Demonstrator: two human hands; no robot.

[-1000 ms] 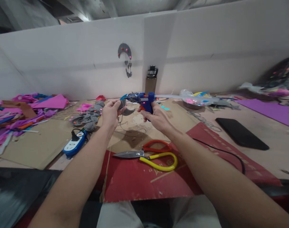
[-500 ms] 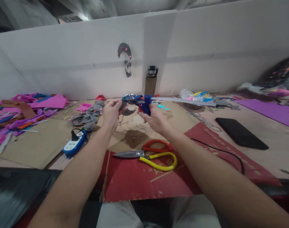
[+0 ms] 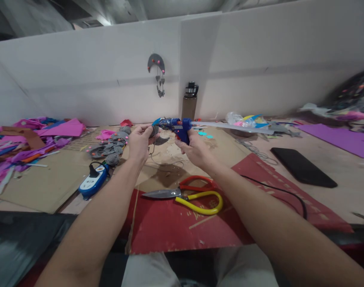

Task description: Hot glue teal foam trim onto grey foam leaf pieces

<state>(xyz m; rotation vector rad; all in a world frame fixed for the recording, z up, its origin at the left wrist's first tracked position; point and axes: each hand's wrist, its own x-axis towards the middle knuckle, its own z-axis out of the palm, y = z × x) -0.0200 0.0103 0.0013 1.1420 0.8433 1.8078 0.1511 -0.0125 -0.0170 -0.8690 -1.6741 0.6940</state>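
Aloft, glue gun (image 3: 183,130), grey piece (image 3: 155,131) alongside

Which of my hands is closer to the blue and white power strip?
Left. The left hand, pinching a small grey piece, is beyond the power strip and to its right; the right hand, gripping the blue glue gun, is farther right.

Single head-worn view, facing forward and obliquely downward from above the wearer's trousers (image 3: 153,271). The left hand (image 3: 140,141) and right hand (image 3: 198,149) lie near the centre, at arm's reach; the tabletop (image 3: 349,181) spans the frame's width. Beyond stands the white wall panel (image 3: 110,59), with the ceiling (image 3: 170,10) along the upper margin.
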